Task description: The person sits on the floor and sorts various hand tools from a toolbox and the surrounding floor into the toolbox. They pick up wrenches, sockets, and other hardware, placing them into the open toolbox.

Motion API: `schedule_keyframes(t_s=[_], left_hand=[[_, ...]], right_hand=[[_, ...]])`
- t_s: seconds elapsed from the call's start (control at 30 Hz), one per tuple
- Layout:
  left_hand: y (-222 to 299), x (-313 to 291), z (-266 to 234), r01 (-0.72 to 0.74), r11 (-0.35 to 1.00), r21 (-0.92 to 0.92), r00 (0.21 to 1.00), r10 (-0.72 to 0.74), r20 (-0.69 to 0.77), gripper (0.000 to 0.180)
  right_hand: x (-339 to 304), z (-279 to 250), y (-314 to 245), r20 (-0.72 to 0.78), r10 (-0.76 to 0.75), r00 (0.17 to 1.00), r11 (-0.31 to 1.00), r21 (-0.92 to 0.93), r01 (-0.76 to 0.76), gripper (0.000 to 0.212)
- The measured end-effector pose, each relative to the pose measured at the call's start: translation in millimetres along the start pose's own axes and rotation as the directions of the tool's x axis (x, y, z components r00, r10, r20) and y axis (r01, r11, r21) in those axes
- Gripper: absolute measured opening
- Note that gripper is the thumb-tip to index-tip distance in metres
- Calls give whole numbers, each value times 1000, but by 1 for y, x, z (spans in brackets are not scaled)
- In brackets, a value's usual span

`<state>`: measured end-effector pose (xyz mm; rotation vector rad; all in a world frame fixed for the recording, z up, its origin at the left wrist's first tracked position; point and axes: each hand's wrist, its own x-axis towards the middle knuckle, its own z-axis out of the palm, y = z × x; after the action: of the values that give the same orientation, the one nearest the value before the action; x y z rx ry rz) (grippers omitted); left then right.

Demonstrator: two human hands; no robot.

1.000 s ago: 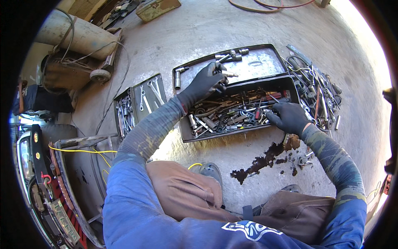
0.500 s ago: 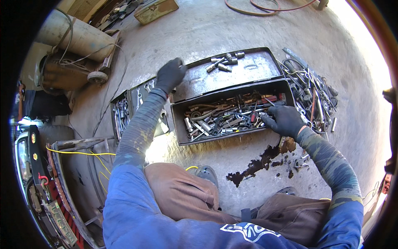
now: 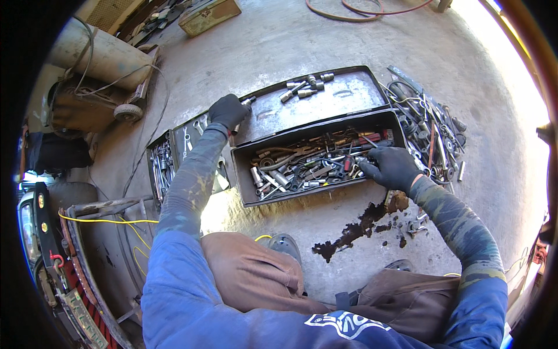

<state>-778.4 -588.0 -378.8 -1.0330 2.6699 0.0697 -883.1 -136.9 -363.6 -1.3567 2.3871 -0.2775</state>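
Crouching over a dark metal toolbox (image 3: 317,160) on the concrete floor (image 3: 279,52), the person keeps both gloved hands well apart: the left hand (image 3: 228,110) rests curled at the near-left corner of the toolbox's open lid (image 3: 325,99), seemingly steadying it, though what it grips cannot be told. The right hand (image 3: 390,166) digs, fingers bent, into the toolbox's right end among sockets and pliers (image 3: 302,166); a few sockets (image 3: 305,87) lie on the lid, loose tools (image 3: 430,125) right of the toolbox, a wrench tray (image 3: 165,163) left of it.
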Motion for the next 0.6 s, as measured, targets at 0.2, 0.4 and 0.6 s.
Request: schedule_keyframes(t_s=[0.2,0.4,0.6], left_hand=[[0,2,9,-142,989,37,984,145,-99,51],[12,0,2,-298,954,33,947,300,-116,48],[45,3,2,-437,896,-84,880,406,-246,52]], right_hand=[[1,2,2,63,39,997,999,-12,-38,58],[1,6,4,-24,-19,1000,1000,-5,19,59],[1,4,3,-7,6,1000,1000,-5,-6,56]])
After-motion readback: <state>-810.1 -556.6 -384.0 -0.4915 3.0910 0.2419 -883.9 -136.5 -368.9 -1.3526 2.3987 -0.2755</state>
